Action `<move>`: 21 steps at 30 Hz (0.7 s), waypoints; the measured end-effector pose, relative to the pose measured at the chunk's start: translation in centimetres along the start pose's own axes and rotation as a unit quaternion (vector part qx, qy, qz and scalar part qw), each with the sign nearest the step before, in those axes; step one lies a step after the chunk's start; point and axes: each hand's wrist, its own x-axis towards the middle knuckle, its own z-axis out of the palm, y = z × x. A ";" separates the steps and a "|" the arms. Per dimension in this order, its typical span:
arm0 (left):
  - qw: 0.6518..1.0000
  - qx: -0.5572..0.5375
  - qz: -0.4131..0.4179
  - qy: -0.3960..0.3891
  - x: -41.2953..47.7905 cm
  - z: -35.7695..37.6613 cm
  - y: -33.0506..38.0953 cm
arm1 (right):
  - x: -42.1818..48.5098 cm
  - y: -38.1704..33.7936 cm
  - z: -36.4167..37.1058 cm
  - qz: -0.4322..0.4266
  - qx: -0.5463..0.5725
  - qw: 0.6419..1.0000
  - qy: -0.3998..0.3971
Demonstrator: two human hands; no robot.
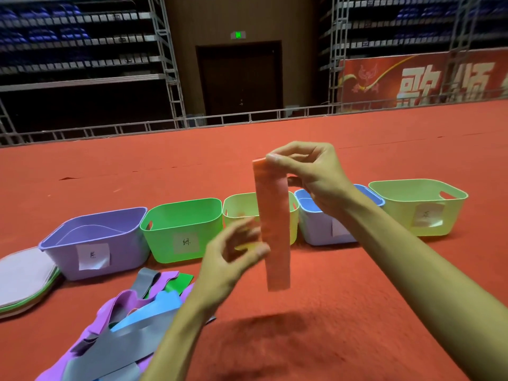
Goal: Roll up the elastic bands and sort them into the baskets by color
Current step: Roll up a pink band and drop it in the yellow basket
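An orange elastic band (273, 229) hangs straight down, flat and unrolled. My right hand (310, 171) pinches its top end above the row of baskets. My left hand (233, 251) is blurred, just left of the band's middle, fingers spread and loosely curved, holding nothing I can make out. Five baskets stand in a row on the red carpet: purple (96, 243), green (181, 229), pale yellow (239, 210) behind the band, light blue (324, 226) behind my right forearm, and yellow-green (417, 207). A heap of purple, grey, blue and green bands (132, 320) lies at the lower left.
A stack of flat round pads (24, 279) lies left of the purple basket. Red carpet (343, 312) stretches in front of the baskets and to the right. A metal rail (247, 116) and scaffolding close off the far edge.
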 end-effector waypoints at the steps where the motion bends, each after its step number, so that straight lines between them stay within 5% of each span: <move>1: 0.999 -0.011 0.023 0.022 1.0 0.0 1.9 | -0.2 0.2 0.1 0.002 0.000 1.000 -0.001; 10: 0.994 0.014 0.094 0.047 6.2 -0.1 9.0 | -1.8 0.9 0.9 0.000 0.022 1.000 -0.011; 21: 0.999 -0.024 0.021 0.014 6.2 -0.5 8.2 | -2.3 0.7 1.0 0.060 0.065 0.996 -0.002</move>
